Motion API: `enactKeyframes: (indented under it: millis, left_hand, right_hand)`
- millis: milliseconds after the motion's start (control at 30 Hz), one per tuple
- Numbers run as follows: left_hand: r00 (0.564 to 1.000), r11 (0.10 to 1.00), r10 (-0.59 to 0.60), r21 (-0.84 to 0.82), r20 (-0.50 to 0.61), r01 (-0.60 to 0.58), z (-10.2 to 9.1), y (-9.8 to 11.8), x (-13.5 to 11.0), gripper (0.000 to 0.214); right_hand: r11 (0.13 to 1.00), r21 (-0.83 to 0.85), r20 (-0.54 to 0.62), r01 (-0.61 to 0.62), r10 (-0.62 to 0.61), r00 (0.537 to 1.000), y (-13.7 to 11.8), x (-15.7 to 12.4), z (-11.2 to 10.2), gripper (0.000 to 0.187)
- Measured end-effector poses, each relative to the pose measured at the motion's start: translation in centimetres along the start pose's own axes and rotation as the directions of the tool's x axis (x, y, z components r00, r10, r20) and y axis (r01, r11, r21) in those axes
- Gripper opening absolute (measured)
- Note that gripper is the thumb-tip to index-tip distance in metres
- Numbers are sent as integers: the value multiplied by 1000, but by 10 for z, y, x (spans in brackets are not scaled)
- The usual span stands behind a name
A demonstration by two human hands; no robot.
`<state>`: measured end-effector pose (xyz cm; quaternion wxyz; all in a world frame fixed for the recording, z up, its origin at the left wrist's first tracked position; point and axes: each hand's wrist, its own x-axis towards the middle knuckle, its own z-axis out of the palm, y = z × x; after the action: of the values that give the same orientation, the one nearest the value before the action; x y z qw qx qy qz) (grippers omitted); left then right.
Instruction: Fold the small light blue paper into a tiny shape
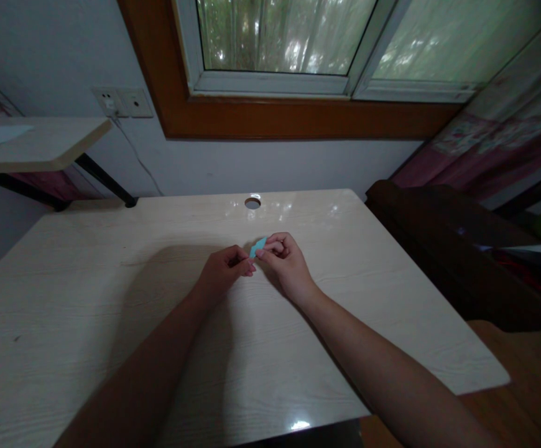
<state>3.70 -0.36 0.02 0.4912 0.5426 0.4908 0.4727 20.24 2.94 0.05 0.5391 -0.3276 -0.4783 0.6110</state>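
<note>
Over the middle of a pale wooden desk (112, 298), both my hands meet around a small light-blue folded piece of paper (257, 246). My left hand (224, 270) is closed, its fingertips pinching toward the paper's near edge. My right hand (285, 261) is curled shut on the paper, with the thumb and fingers pressed on it. Only a small blue corner shows above the fingers; the rest is hidden.
A round cable hole (252, 202) sits at the desk's far edge. Behind it is a wall with sockets (122, 102) and a cable, under a wood-framed window (298, 118). A side shelf (32, 143) stands left. Dark wooden furniture (438, 236) stands right.
</note>
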Motion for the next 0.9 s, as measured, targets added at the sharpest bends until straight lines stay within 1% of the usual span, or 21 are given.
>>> enactKeyframes:
  millis: [133, 267, 400, 500, 667, 833, 900]
  left_hand:
    - [1000, 1000, -5, -16, -2, 5, 0, 0, 0, 21]
    - [1000, 1000, 20, 23, 10, -20, -1, 0, -1, 20]
    - [999, 998, 24, 51, 31, -26, -1, 0, 0, 22]
    - [999, 998, 21, 58, 27, -22, -1, 0, 0, 22]
    - [1000, 998, 13, 57, 25, -14, 1, 2, -2, 22]
    - [997, 997, 46, 65, 55, -50, -1, 4, -2, 22]
    - [996, 997, 59, 55, 68, -63, -2, 5, -2, 25]
  right_hand:
    - [1000, -4, -24, 7, -7, 1000, -1, 1, 0, 32]
    - [1000, -9, -48, -1, 1, 999, -2, 2, -1, 33]
    - [1000, 0, -7, -2, 2, 1000, -2, 1, 0, 33]
    - [1000, -10, 21, 7, -7, 1000, -1, 0, 1, 33]
    - [999, -32, 23, 15, -15, 1000, 1, 1, 0, 33]
    - [999, -31, 5, 14, -14, 1000, 1, 3, -2, 35]
    - [999, -30, 18, 33, -32, 999, 1, 2, -1, 36]
